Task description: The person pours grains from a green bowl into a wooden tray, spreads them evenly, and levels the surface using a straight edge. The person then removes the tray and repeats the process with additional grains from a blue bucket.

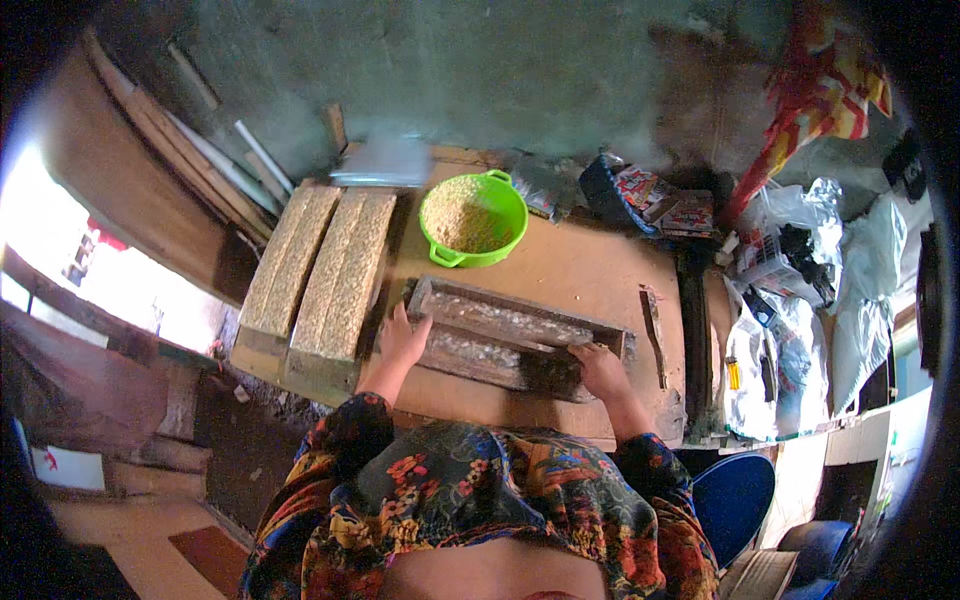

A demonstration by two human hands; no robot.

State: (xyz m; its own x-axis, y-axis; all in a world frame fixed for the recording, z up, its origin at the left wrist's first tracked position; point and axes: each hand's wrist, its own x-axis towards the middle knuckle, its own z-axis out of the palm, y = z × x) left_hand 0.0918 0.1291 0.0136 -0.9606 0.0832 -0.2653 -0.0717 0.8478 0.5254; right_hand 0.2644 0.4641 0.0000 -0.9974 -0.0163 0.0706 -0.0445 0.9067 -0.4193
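In front of me lies a long wooden mould [517, 341], with a lengthwise divider and white flaky residue on its inner faces. My left hand [403, 341] grips its left end, fingers along the outside. At the front right, my right hand [602, 369] is closed over the mould near its right end. Behind it stands a green plastic basin [480, 260] with two handles, partly filled with pale grain-like pieces. Two similar long moulds, a left one [262, 335] and a right one [321, 366], are packed level with a pale grainy mixture left of my left hand.
The moulds stand on a wooden tabletop [592, 262]. A thin wooden strip [652, 337] lies to the right. Stacked clear plastic sheets [382, 163] sit at the back. A blue basket [611, 193], plastic bags [795, 367] and a blue chair [735, 502] are on the right.
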